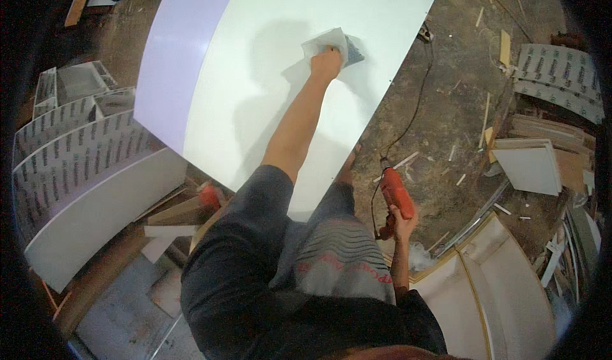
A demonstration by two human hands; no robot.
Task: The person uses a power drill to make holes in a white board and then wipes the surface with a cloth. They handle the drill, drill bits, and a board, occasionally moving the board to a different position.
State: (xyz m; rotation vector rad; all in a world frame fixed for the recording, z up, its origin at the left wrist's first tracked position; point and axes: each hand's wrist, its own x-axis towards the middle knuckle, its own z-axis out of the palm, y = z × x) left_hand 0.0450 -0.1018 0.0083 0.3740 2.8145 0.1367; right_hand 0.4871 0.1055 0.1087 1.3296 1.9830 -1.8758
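Light looks overhead, source out of view. White panel (363,9) brightest, close to washed out, faint green tint; pale purple strip (169,47) beside it has a soft glare spot. Soft-edged overlapping shadows on the panel, mostly left of the left arm (296,124). Floor (421,111) dim brown, black shirt (344,325) loses most fold detail. Fisheye bends the boards (108,213) at left, rim goes black with speckle noise. Red patch (210,197) lower left blurred; fine detail soft overall

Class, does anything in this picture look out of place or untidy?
Yes. Pale scraps lie scattered at odd angles on the brown floor right of the white panel, and the cord of the red drill trails loosely there. It looks untidy.
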